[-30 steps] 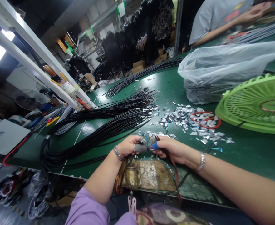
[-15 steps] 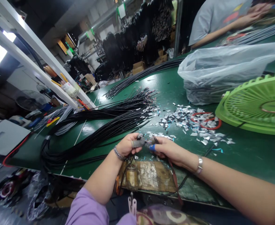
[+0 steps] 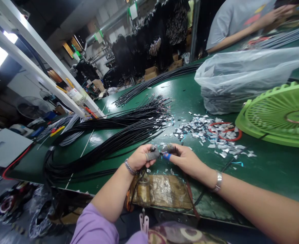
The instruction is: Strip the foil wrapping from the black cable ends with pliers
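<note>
Above the front edge of the bench my left hand [image 3: 142,157], with grey wraps on its fingertips, is closed on a thin black cable [image 3: 142,174] whose length hangs below the fingers. Close against it, my right hand [image 3: 183,158] is closed in a pinch at the cable's end. It wears a blue wrap on the thumb and a grey one on a finger. A dark pointed thing sticks up between the right fingers, too hidden to name. Below both hands lies a worn wooden board [image 3: 168,191] covered with tape.
Bundles of black cables [image 3: 118,135] spread over the green bench [image 3: 274,183] to the left. Cut scraps [image 3: 202,130] and a red cord loop [image 3: 237,134] lie ahead. At right stand a green fan [image 3: 279,115] and a plastic bag [image 3: 223,81]. A co-worker [image 3: 228,27] sits opposite.
My right hand has turned slightly and its fingers have closed in nearer to the left fingertips. The left hand has shifted a little to the right. The cables and scraps stay put.
</note>
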{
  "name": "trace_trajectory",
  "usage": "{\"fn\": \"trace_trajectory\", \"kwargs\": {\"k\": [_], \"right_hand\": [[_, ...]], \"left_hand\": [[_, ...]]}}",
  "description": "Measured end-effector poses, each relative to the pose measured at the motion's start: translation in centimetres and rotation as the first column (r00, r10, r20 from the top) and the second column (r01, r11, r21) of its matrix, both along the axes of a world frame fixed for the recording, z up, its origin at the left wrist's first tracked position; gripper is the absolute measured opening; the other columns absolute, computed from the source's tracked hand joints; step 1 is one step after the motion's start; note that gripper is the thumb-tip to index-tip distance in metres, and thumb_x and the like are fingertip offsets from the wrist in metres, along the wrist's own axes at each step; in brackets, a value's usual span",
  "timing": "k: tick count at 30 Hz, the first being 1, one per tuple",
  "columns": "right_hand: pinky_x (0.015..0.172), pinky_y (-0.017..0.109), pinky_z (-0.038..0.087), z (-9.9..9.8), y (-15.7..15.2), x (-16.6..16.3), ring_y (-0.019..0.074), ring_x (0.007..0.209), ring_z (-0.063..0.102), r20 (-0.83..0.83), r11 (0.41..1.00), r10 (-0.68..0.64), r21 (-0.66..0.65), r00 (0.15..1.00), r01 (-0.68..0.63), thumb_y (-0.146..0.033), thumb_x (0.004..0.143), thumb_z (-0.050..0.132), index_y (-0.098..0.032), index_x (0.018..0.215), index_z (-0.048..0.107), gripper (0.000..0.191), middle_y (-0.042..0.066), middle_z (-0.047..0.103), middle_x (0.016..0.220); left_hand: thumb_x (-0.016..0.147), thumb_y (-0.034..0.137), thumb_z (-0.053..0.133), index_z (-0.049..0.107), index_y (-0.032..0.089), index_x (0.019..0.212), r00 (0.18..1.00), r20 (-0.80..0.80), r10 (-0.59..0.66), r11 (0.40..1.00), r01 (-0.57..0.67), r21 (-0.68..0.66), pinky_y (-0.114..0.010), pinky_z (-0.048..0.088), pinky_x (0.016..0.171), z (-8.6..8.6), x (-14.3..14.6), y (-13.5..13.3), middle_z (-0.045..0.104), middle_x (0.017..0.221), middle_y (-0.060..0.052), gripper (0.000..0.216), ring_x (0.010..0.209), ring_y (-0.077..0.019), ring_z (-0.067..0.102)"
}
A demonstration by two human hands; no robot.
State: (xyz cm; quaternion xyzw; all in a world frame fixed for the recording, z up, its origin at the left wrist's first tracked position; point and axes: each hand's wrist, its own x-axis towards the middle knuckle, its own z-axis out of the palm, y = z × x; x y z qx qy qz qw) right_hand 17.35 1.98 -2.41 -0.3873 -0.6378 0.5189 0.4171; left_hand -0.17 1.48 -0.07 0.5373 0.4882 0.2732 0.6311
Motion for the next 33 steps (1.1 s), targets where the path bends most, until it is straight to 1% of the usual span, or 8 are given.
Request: {"fn": "trace_trajectory", "kwargs": {"k": [2, 4, 6, 8, 12, 17, 25, 33], "right_hand": [[0.058, 0.027, 0.042, 0.2, -0.2, -0.1, 0.0147, 0.059, 0.048, 0.010, 1.000, -0.001, -0.007, 1.000, 0.001, -0.029, 0.067, 0.057, -0.020, 0.067, 0.060, 0.011, -0.001, 0.057, 0.062], [0.055, 0.027, 0.040, 0.3, -0.4, -0.3, 0.0139, 0.056, 0.046, 0.042, 0.997, 0.069, -0.028, 0.997, -0.068, -0.026, 0.065, 0.055, -0.020, 0.065, 0.060, 0.008, -0.002, 0.056, 0.059], [0.051, 0.026, 0.038, 0.2, -0.4, -0.3, 0.0134, 0.053, 0.045, 0.083, 0.988, 0.146, -0.060, 0.986, -0.141, -0.025, 0.063, 0.055, -0.020, 0.061, 0.058, 0.006, -0.003, 0.054, 0.055], [0.052, 0.026, 0.039, 0.0, -0.2, -0.2, 0.0137, 0.053, 0.047, 0.092, 0.988, 0.137, -0.076, 0.986, -0.131, -0.025, 0.063, 0.056, -0.020, 0.061, 0.058, 0.007, -0.002, 0.055, 0.055], [0.061, 0.030, 0.046, -0.6, 0.6, 0.4, 0.0172, 0.063, 0.055, 0.002, 0.998, -0.015, -0.055, 1.000, 0.016, -0.037, 0.067, 0.062, -0.020, 0.075, 0.062, 0.019, 0.001, 0.063, 0.068], [0.071, 0.035, 0.051, -0.6, 1.0, 0.4, 0.0207, 0.073, 0.062, -0.071, 0.999, -0.012, 0.028, 0.997, 0.014, -0.053, 0.070, 0.064, -0.020, 0.082, 0.064, 0.034, 0.005, 0.068, 0.078], [0.056, 0.028, 0.046, -0.2, 0.5, 0.3, 0.0156, 0.058, 0.053, -0.020, 0.991, -0.026, 0.130, 0.999, 0.028, -0.051, 0.076, 0.060, -0.021, 0.075, 0.064, 0.031, 0.001, 0.064, 0.066], [0.050, 0.025, 0.040, 0.3, 0.0, -0.1, 0.0118, 0.051, 0.043, -0.070, 0.999, -0.044, -0.028, 0.997, 0.042, -0.052, 0.078, 0.055, -0.021, 0.067, 0.052, 0.033, -0.004, 0.049, 0.056]], "left_hand": [[0.053, 0.062, 0.073, 0.048, 0.016, 0.073, 0.999, -0.036, 0.031, 0.999, -0.030, 0.038, -0.016, 0.022, 0.030, 0.0, 0.3, -0.1, 0.048, 0.043, 0.008, 0.056, 0.029, -0.0029, 0.035], [0.052, 0.063, 0.072, 0.047, 0.016, 0.073, 0.993, -0.051, 0.106, 0.991, -0.102, 0.083, -0.016, 0.024, 0.030, -0.1, 0.5, -0.1, 0.050, 0.045, 0.008, 0.056, 0.029, -0.0033, 0.037], [0.053, 0.064, 0.071, 0.046, 0.017, 0.072, 0.981, -0.039, 0.189, 0.978, -0.185, 0.101, -0.016, 0.023, 0.030, -0.1, 0.6, 0.0, 0.050, 0.045, 0.008, 0.056, 0.029, -0.0032, 0.037], [0.054, 0.064, 0.070, 0.046, 0.017, 0.071, 0.975, -0.011, 0.221, 0.972, -0.219, 0.085, -0.016, 0.019, 0.030, 0.0, 0.5, 0.1, 0.049, 0.044, 0.008, 0.056, 0.028, -0.0029, 0.035], [0.056, 0.063, 0.069, 0.046, 0.017, 0.071, 0.982, 0.047, 0.181, 0.982, -0.183, 0.051, -0.016, 0.016, 0.030, 0.1, 0.2, 0.2, 0.045, 0.040, 0.009, 0.054, 0.027, -0.0026, 0.031], [0.060, 0.061, 0.068, 0.048, 0.016, 0.073, 0.991, 0.066, 0.116, 0.992, -0.119, 0.032, -0.016, 0.015, 0.030, -0.1, 0.0, 0.1, 0.042, 0.039, 0.010, 0.051, 0.026, -0.0023, 0.027], [0.061, 0.062, 0.068, 0.049, 0.016, 0.073, 0.998, 0.041, 0.055, 0.998, -0.057, 0.039, -0.016, 0.017, 0.030, -0.1, -0.1, 0.1, 0.042, 0.040, 0.010, 0.051, 0.027, -0.0021, 0.028], [0.056, 0.060, 0.072, 0.049, 0.015, 0.070, 0.999, -0.045, 0.028, 0.999, -0.027, 0.035, -0.017, 0.020, 0.030, 0.1, 0.2, -0.2, 0.046, 0.041, 0.008, 0.052, 0.028, -0.0027, 0.032]]}}
